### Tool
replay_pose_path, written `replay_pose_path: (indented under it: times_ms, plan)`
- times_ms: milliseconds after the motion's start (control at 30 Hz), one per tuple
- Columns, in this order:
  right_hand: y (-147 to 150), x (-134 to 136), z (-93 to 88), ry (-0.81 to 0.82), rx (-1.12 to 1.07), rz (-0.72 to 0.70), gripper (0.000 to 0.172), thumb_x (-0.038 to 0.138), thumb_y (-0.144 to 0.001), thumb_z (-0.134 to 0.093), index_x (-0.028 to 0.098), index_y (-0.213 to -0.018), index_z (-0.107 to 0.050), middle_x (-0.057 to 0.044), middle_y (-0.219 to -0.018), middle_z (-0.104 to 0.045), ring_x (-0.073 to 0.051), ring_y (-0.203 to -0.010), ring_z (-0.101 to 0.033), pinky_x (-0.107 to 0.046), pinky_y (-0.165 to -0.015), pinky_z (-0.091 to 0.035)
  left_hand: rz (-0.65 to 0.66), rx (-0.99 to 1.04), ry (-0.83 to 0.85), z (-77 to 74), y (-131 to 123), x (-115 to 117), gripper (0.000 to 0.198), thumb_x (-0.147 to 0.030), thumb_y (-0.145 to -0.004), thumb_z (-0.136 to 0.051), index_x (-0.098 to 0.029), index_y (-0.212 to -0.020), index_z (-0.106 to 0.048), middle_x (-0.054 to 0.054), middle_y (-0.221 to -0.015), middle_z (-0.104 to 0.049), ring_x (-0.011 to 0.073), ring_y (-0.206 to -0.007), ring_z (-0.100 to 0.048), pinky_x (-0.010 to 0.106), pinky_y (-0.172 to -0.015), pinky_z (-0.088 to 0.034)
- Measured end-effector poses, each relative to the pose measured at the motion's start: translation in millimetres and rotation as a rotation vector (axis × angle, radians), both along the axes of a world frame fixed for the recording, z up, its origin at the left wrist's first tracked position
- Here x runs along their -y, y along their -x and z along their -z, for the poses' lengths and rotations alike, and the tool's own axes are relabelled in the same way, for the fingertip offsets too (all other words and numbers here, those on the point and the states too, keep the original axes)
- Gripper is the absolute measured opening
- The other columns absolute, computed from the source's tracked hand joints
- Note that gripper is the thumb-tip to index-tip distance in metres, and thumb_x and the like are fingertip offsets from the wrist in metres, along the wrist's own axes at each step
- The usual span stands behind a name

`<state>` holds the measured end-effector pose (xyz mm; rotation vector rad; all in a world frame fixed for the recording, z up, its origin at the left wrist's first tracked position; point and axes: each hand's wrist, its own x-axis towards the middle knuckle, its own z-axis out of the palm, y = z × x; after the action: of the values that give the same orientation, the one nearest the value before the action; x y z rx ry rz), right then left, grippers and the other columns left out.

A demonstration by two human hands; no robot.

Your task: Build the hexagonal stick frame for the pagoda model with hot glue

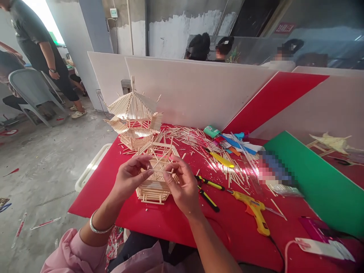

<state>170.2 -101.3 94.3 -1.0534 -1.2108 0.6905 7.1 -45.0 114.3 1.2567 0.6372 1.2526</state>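
My left hand (131, 177) and my right hand (184, 186) are raised over a half-built hexagonal frame of thin wooden sticks (152, 185). Between them runs a short wooden stick (159, 171), its ends pinched by the thumb and fingers of each hand. Part of the frame is hidden behind my fingers. Just beyond it stands a pagoda-like stick model (132, 108) with tiered, slatted roofs. Black-and-yellow pliers (212, 184) lie to the right of my right hand, and farther right is a yellow glue gun (253, 208).
Loose sticks (190, 140) are scattered over the red tabletop (99, 189), around a yellow utility knife (222, 159). A green board (315, 182) leans at the right, and a white power strip (321, 248) lies near. White panels (182, 93) wall off the back. People are beyond.
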Motion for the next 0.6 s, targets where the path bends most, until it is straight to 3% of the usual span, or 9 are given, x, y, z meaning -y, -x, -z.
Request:
replay_pose_path:
  times_ms: [600]
  plan:
    - [-1.3, 0.6, -2.4, -0.008, 0.065, -0.001, 0.037, 0.027, -0.091, -0.063, 0.029, -0.127, -0.056, 0.001, -0.091, -0.066, -0.015, -0.086, -0.063, -0.032, -0.086, -0.051, 0.030, -0.084, -0.029, 3.0, 2.9, -2.9, 0.031, -0.013, -0.073, -0.081, -0.021, -0.102, -0.076, 0.002, -0.077, -0.069, 0.0097, -0.071, -0.064, 0.016, -0.063, -0.054]
